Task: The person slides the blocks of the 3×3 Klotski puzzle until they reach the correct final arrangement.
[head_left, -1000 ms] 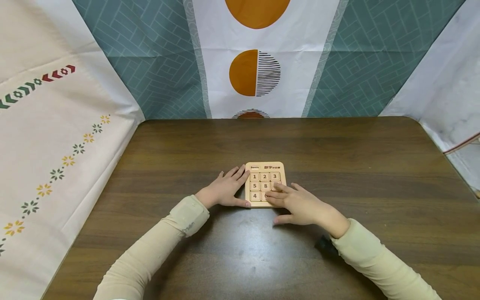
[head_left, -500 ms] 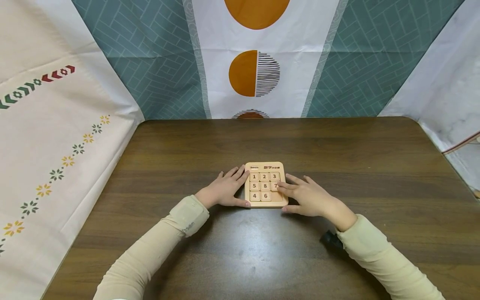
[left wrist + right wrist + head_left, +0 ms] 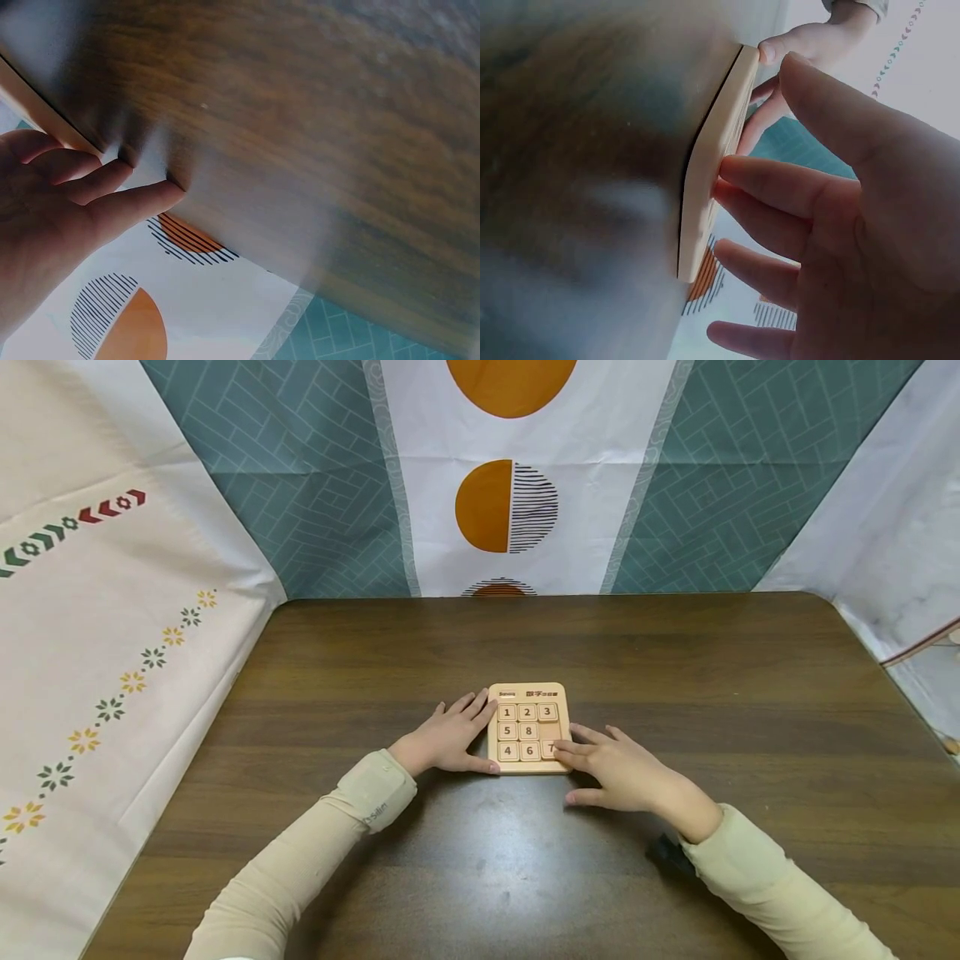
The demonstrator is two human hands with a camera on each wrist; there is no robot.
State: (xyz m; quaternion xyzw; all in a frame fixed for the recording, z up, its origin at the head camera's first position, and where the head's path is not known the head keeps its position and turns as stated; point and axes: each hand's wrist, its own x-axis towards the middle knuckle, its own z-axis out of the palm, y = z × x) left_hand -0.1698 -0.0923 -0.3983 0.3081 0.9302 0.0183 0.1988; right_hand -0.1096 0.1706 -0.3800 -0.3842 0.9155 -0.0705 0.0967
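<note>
A pale wooden number slide puzzle [image 3: 532, 768] lies flat at the middle of the table. Its rows read 1, 2, 3, then 5, 8 and a gap, then 4, 6 and the 7 tile [image 3: 547, 751]. My left hand [image 3: 448, 742] is spread along the puzzle's left side, the thumb at the near left corner. Straight fingertips of my right hand [image 3: 622, 770] touch the 7 tile, its thumb apart from the board. From the right wrist, the puzzle [image 3: 705, 169] shows edge-on, its face hidden. The left wrist view catches only an edge of the puzzle [image 3: 45, 109].
The brown wooden table [image 3: 420, 643] stretches out around the puzzle. Behind it hangs a patterned curtain [image 3: 570, 527], and an embroidered white cloth [image 3: 97, 610] borders the left side. A small black object [image 3: 670, 853] shows beside the right wrist.
Half a second ago the 7 tile sat in the middle row; it has slid toward me into the near right corner under my right fingers. The left hand has stayed put.
</note>
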